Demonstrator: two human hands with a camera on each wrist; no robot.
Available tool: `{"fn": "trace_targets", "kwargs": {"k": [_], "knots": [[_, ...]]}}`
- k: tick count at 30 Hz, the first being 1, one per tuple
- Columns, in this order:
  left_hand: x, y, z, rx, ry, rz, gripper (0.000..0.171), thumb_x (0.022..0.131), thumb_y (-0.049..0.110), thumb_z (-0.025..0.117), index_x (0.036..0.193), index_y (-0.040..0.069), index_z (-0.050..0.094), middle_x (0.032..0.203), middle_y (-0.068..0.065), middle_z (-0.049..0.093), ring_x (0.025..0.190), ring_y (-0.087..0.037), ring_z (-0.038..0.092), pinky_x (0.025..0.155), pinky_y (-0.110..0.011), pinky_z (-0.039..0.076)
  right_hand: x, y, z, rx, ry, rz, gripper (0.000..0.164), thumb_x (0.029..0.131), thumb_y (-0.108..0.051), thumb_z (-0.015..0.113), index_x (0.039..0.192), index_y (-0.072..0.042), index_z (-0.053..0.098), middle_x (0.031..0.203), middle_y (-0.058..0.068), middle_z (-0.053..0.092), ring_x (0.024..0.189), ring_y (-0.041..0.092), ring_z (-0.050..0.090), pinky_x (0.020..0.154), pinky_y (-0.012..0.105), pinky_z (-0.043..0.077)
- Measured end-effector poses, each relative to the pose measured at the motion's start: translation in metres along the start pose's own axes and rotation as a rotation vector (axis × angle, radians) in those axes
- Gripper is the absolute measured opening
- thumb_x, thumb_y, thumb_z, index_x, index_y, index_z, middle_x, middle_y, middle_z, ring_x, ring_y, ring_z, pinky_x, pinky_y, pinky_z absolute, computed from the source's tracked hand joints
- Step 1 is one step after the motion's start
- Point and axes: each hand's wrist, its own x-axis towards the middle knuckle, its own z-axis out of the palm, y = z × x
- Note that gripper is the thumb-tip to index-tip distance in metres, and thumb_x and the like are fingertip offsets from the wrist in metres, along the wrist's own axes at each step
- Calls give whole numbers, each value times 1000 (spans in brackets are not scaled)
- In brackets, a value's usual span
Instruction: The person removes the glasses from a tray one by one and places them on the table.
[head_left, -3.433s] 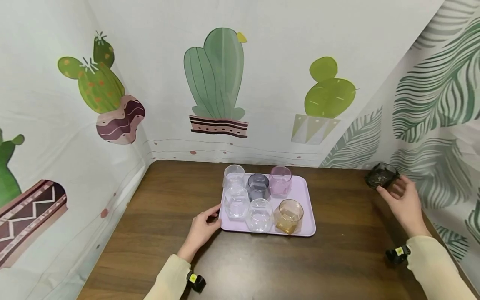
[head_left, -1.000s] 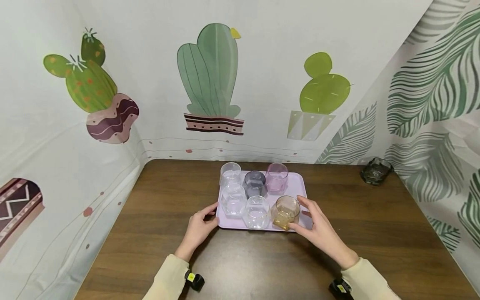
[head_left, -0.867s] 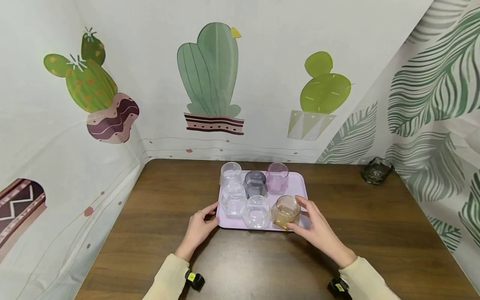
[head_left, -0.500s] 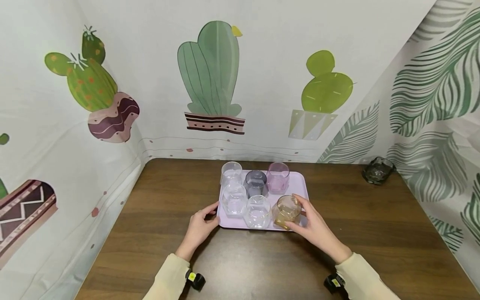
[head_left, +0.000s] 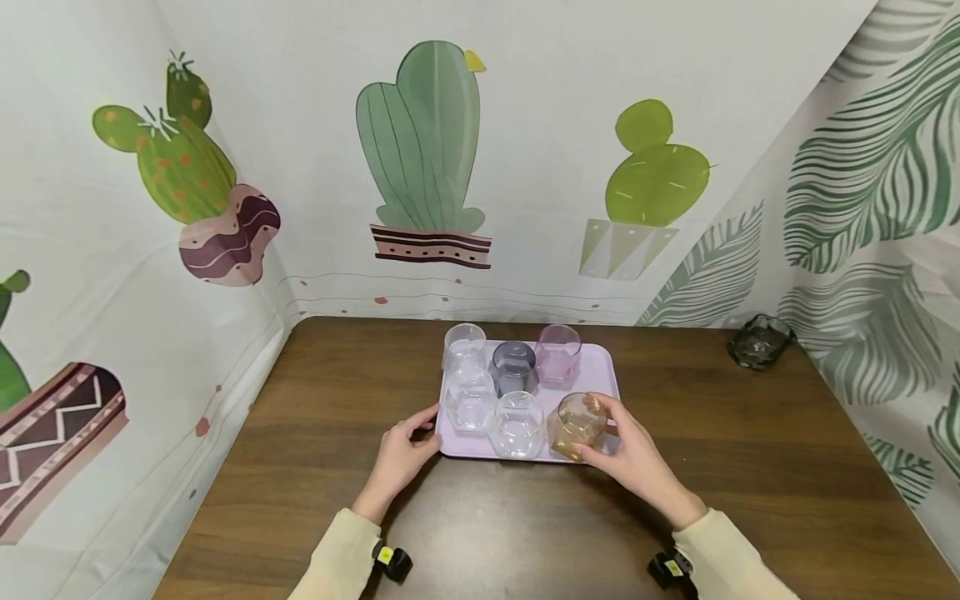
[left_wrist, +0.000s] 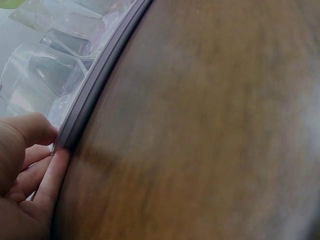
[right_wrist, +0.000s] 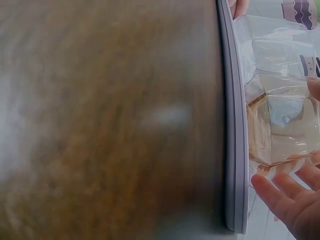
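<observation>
A lilac tray lies on the brown table and bears several glasses. The person's left hand grips its left edge, thumb at the rim, as the left wrist view shows too. The right hand holds an amber glass at the tray's front right, thumb on the near side and fingers round the far side. Beside it stands a clear glass, with another clear glass to its left. Behind are a third clear glass, a smoky grey glass and a pink glass.
A dark, translucent glass vessel sits at the table's back right corner. White cloth with printed cacti and leaves hangs behind and at both sides of the wooden table.
The right hand has let go of the dark glass vessel at the back right and moved left to the amber glass. The left hand has kept its grip on the tray.
</observation>
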Motion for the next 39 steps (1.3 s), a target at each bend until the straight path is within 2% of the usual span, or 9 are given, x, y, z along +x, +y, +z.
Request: {"fn": "trace_targets", "kwargs": {"k": [5,12,17,22,25,29,31,39], "knots": [[0,1,0,-6,-5,-3,45,87,0,74,131,4,72,108,-16,74,102,-29,69,76,-19,58,-1,1,-4,-7,15,31,73,75,-8,92,137,-2,54,123,12,68,107,22,64,86,42,61],[1,1,1,3,-6,-14,45,87,-1,73,132,5,72,108,-17,74,103,-30,69,77,-20,58,2,5,-17,-16,32,48,73,77,-6,90,139,0,52,124,16,67,106,23,65,88,22,56],[1,1,0,-3,-5,-18,46,87,-1,73,132,5,72,107,-16,74,103,-30,69,77,-19,57,3,13,-30,-22,24,92,75,78,-6,90,142,0,49,122,20,67,102,34,69,85,27,57],[1,1,1,-8,-1,-18,46,86,-2,73,132,5,72,107,-16,74,103,-30,69,77,-18,57,4,22,-42,-29,50,114,74,80,-6,88,142,1,49,120,23,67,99,35,68,83,11,49],[1,0,1,-5,4,-14,46,86,-2,73,132,5,72,106,-16,74,102,-30,69,77,-18,57,5,28,-49,-23,78,116,72,80,-3,88,142,1,50,121,24,66,100,30,66,84,4,45],[1,0,1,-7,5,-15,46,86,-2,73,132,5,72,106,-16,74,102,-29,69,77,-17,57,6,34,-58,-12,102,127,72,82,-2,86,143,-1,49,126,25,65,107,15,63,87,2,43],[1,0,1,-11,3,-15,46,86,-2,73,132,5,72,106,-16,74,102,-29,69,76,-17,56,7,37,-62,-14,105,140,72,83,-3,86,145,-2,48,129,25,64,109,13,61,87,1,42],[0,0,2,-3,7,-6,46,86,-2,73,131,5,72,106,-16,74,100,-28,69,76,-18,57,10,51,-81,-53,100,243,72,89,-12,82,148,2,43,136,27,58,122,42,56,86,0,35]]}}
